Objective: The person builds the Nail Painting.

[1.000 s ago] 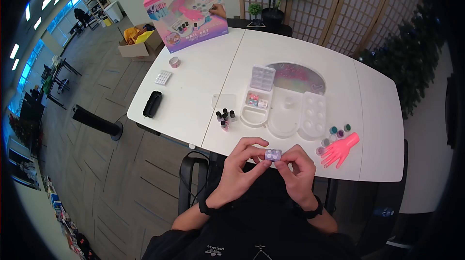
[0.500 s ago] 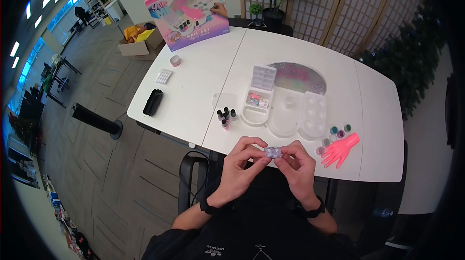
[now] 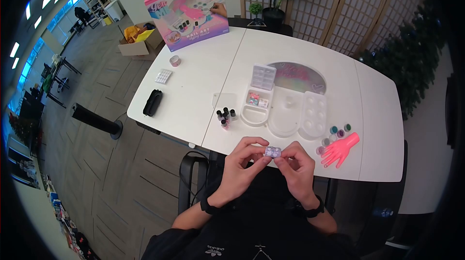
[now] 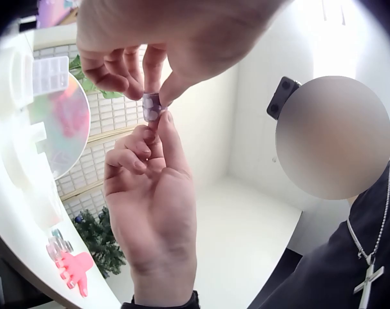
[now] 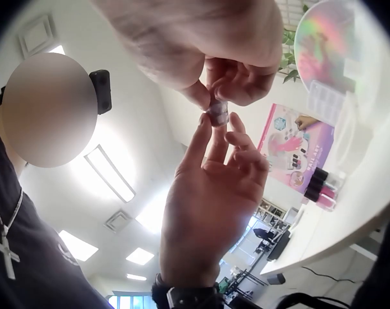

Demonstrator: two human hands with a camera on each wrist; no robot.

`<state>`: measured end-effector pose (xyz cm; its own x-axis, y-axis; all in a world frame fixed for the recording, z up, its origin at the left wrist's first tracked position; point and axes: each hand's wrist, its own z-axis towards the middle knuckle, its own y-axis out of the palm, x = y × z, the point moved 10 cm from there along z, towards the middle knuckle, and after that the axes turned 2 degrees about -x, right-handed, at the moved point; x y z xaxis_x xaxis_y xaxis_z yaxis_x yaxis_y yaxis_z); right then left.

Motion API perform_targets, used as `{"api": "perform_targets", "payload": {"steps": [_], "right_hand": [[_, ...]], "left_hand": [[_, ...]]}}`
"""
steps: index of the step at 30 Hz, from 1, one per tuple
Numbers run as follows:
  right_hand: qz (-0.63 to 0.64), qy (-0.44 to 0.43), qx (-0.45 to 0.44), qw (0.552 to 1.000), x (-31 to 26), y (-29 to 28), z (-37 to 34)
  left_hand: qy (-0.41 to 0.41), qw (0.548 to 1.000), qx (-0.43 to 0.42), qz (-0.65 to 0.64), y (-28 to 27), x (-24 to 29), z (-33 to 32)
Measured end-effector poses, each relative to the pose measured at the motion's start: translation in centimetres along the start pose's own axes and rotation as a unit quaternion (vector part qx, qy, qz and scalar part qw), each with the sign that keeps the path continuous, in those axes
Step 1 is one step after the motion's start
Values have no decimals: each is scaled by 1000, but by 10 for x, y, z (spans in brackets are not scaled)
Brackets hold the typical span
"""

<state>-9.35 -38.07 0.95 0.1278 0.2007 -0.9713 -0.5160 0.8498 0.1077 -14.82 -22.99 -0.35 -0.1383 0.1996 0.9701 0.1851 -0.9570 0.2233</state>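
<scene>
Between both hands, just off the table's near edge, is a small lavender piece with pale round spots (image 3: 272, 152); it looks rounded like a short roll in the left wrist view (image 4: 152, 107). My left hand (image 3: 240, 169) pinches its left end between thumb and fingers. The right hand (image 3: 299, 169) pinches the other end the same way. Fingertips cover both ends of the piece. Beyond the hands stands a white plastic nail-art tray (image 3: 283, 129) with compartments. To the right lies a pink toy hand (image 3: 341, 150), with several small glitter pots (image 3: 333, 130) beside it.
Several black-capped nail polish bottles (image 3: 225, 116) stand left of the tray. Farther left are a black case (image 3: 153, 103), a sheet of white pieces (image 3: 163, 76) and a small round container (image 3: 175, 61). An upright nail-art box (image 3: 189, 17) stands at the back of the white table (image 3: 193, 85).
The lavender piece has turned a little between the fingertips, so its spots show differently. Both hands rose slightly at first and have since stayed nearly in place.
</scene>
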Motion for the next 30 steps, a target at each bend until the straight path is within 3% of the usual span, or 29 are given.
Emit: {"api": "perform_targets", "payload": {"steps": [8,17,30], "right_hand": [[43,42,-15,998,9,5,0],[68,114,-50,990,18,5,1],[107,167,-40,979,27,1,-1]], "left_hand": [[3,999,-9,-42,1,-2,-2],[123,975,-27,185,3,26,-4],[130,972,-33,193,5,27,-3]]}}
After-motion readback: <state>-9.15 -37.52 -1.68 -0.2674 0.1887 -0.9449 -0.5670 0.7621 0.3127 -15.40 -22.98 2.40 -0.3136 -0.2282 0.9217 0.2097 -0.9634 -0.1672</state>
